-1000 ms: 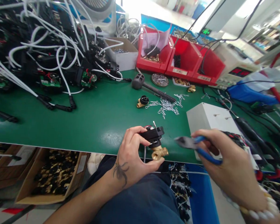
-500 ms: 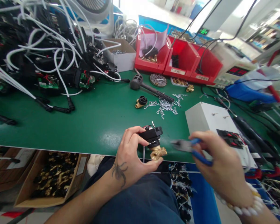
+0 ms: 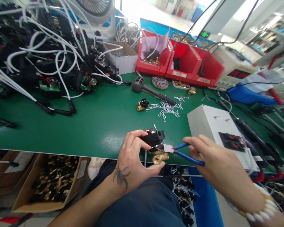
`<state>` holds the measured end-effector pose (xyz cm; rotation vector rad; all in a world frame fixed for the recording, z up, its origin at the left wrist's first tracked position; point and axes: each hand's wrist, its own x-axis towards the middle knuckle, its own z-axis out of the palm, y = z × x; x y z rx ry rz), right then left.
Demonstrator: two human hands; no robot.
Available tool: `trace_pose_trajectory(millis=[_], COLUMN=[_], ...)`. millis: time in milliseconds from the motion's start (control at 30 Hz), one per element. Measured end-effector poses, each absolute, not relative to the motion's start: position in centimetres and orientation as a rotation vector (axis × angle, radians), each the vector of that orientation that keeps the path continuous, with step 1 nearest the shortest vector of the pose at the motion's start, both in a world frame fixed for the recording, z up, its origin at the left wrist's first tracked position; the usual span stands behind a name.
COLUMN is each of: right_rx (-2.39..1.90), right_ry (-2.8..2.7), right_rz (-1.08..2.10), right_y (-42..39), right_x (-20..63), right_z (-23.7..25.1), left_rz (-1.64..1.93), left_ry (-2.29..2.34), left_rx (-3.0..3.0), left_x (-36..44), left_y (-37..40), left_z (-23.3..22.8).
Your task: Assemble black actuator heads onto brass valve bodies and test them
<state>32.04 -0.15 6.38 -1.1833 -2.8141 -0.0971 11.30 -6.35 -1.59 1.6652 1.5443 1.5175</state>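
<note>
Near the table's front edge, my left hand [image 3: 131,157] grips a brass valve [image 3: 159,158] with a black actuator housing [image 3: 153,137] on top, fingers on the housing and thumb by the brass body. From the right, my right hand [image 3: 215,157] holds blue-handled pliers [image 3: 177,149], whose jaws reach the joint between housing and brass. Whether the jaws are closed on anything there is too small to tell. Beyond the hands lie a loose pile of metal spring clips [image 3: 168,108] and another brass valve [image 3: 142,104] with a black top.
A black mallet [image 3: 151,90] lies behind the clips, near a round dish of small pins [image 3: 160,82]. Red bins [image 3: 180,74] stand at the back. Cabled black housings [image 3: 49,69] crowd the left; a grey box [image 3: 210,123] sits right. Below is a carton [image 3: 21,203] of valves.
My right hand has brought the pliers left, from beside the valve to the joint under the black housing. My left hand keeps its grip, almost unmoved.
</note>
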Motion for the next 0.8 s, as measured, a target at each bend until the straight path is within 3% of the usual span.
trace_pose_trajectory(millis=[133, 300, 467, 667, 800], right_rx=[-1.225, -1.196, -1.214, -1.414, -1.645], right_ry=[-2.443, -2.826, -2.509, -2.588, -2.414], right_rz=[-0.094, -0.020, -0.071, 0.363, 0.289], right_y=[-0.5, -0.4, -0.4, 0.0, 1.1], right_x=[31.6, 31.5, 31.4, 31.6, 32.5], right_z=[6.8, 5.8, 5.7, 3.2, 0.7], left_rz=[1.523, 1.516, 1.519, 1.495, 1.503], left_ry=[1.536, 1.562, 1.551, 1.560, 1.592], left_rx=[1.658, 1.676, 1.674, 1.682, 1.719], left_x=[11.3, 11.3, 11.3, 11.1, 10.8], left_y=[-6.4, -6.4, -6.4, -6.5, -6.6], left_z=[-1.6, -1.6, -1.7, -1.6, -1.5])
